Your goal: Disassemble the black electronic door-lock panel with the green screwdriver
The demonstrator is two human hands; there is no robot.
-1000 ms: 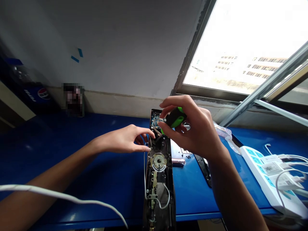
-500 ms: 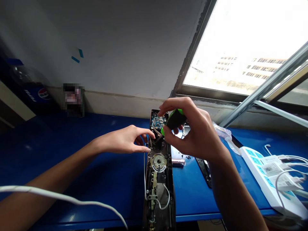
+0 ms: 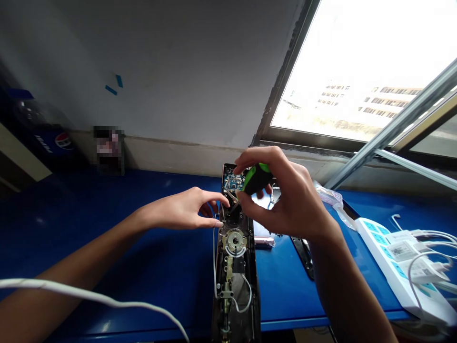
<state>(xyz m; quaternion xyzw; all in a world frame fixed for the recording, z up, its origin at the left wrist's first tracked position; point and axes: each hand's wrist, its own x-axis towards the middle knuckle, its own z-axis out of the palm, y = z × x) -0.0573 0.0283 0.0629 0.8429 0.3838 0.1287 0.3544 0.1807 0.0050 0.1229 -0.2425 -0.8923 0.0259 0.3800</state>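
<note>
A long black lock body (image 3: pixel 235 267) lies open on the blue table (image 3: pixel 150 262), showing a round metal disc (image 3: pixel 234 239), white wires and a blue circuit board (image 3: pixel 233 181) at its far end. My right hand (image 3: pixel 289 200) is closed around a green and black screwdriver (image 3: pixel 256 178), whose tip points down into the lock near the circuit board. My left hand (image 3: pixel 187 209) rests on the lock's left edge, with thumb and fingers pinched at a white wire by the disc.
A white power strip (image 3: pixel 396 262) with several plugs and cables lies at the right. A black flat plate (image 3: pixel 303 250), small screws and a plastic bag (image 3: pixel 330 195) sit right of the lock. A white cable (image 3: pixel 107 300) crosses the lower left. A window is at upper right.
My right hand has turned and lowered the screwdriver a little toward the lock's upper end. My left hand has stayed in place.
</note>
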